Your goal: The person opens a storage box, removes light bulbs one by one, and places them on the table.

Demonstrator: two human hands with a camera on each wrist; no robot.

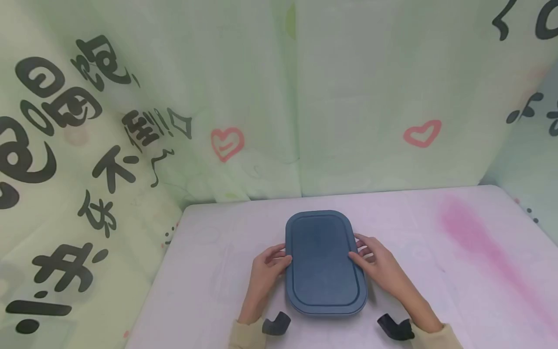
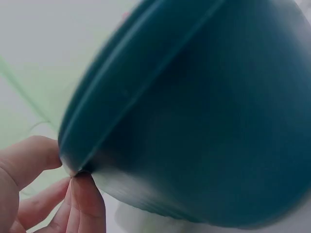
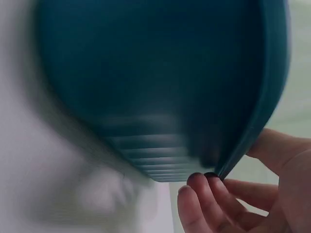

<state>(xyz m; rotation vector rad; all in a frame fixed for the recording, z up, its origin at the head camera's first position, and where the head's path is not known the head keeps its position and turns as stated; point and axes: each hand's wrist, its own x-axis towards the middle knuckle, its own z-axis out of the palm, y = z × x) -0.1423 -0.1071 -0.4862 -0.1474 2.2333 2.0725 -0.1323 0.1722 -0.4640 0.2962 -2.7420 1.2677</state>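
a dark blue rectangular plastic container with rounded corners and a lid on top (image 1: pixel 324 261) sits on the pale pink table (image 1: pixel 457 271), near its front edge and about midway across, long side running away from the person. the left hand (image 1: pixel 268 271) is at the container's left long edge, fingertips (image 2: pixel 85 194) and thumb pinching the lid rim where it overhangs the body; the wrist view shows them right at that lip. the right hand (image 1: pixel 377 266) mirrors it on the container's right edge, fingertips (image 3: pixel 204 187) tucked under the rim with the thumb on top. a grasp on both sides at once would keep the box level and square. behind the container hangs a light green printed cloth backdrop (image 1: pixel 279 97).
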